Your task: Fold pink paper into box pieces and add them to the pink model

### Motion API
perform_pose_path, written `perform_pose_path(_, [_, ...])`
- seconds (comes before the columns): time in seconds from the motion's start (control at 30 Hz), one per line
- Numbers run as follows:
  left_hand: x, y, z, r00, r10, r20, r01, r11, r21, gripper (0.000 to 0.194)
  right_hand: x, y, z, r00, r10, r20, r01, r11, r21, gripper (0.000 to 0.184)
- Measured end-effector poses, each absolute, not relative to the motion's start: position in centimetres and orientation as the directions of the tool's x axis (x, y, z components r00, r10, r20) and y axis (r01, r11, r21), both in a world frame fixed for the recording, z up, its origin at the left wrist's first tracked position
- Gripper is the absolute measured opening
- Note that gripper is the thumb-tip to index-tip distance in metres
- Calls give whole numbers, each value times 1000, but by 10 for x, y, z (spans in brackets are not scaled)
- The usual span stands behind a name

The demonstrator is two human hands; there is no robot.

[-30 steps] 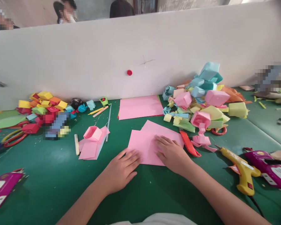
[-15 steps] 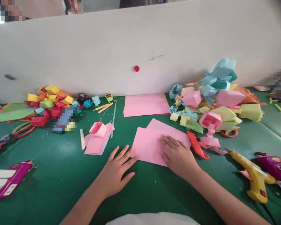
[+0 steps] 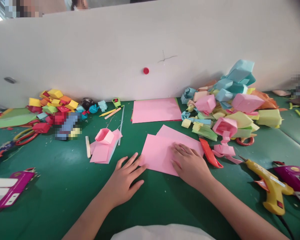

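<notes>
Two overlapping pieces of pink paper (image 3: 156,153) lie in front of me on the green table. My right hand (image 3: 190,163) rests flat on them, fingers stretched out and holding nothing. At the left edge of the paper is my left hand (image 3: 127,180), its fingers spread and the tips just touching the corner. A red utility knife (image 3: 210,153) lies beside the paper, right of my right hand. Left of my left hand, a small folded pink paper box (image 3: 104,136) sits on several small paper pieces (image 3: 100,154).
A stack of pink sheets (image 3: 156,110) lies against the white partition (image 3: 102,56). Folded paper shapes pile up at right (image 3: 225,100) and left (image 3: 55,101). A yellow glue gun (image 3: 273,186) lies at right, scissors (image 3: 26,138) and a purple-and-white tool (image 3: 13,188) at left.
Both hands keep their places on and beside the pink paper. The whole view has shifted very slightly.
</notes>
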State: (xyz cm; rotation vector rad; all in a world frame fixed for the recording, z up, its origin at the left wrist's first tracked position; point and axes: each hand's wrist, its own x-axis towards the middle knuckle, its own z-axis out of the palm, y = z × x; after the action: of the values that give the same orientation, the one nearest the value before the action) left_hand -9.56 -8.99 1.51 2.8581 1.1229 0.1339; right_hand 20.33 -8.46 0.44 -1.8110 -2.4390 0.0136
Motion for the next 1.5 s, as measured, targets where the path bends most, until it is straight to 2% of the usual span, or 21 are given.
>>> perform_pose_path(0.2, [-94,-91,18,707,706,26,700,-705,115,46,205,-83,6,-284,958,48,956,287,-54,53])
perform_pose_path(0.37, [-95,-90,21,691,722,7,716,-686,130,46,193,-91,19,-316,941,118,947,321,-26,51])
perform_pose_path(0.6, [-92,-88,27,691,722,-25,719,-684,127,43,128,-123,19,-625,779,49,753,618,-225,78])
perform_pose_path(0.77, [-92,-89,27,682,732,4,726,-677,116,44,134,-134,0,-601,798,46,764,591,-258,84])
perform_pose_path(0.9, [-94,-89,24,668,743,38,734,-666,133,49,170,-148,-6,-556,830,55,807,554,-203,79])
perform_pose_path(0.97, [-94,-89,22,664,746,50,735,-663,143,51,186,-158,-8,-526,844,103,828,536,-165,81])
perform_pose_path(1.07, [-95,-89,22,659,752,26,742,-655,144,51,204,-174,-10,-485,857,175,853,508,-122,85])
perform_pose_path(1.17, [-95,-88,24,658,753,6,746,-653,128,50,217,-187,-10,-445,877,181,879,466,-101,86])
perform_pose_path(1.33, [-88,-86,24,676,730,100,727,-683,73,42,230,-196,-7,-433,885,170,890,450,-71,86])
perform_pose_path(1.5, [-81,-85,25,672,713,199,717,-694,64,33,238,-191,-6,-444,884,148,885,458,-79,77])
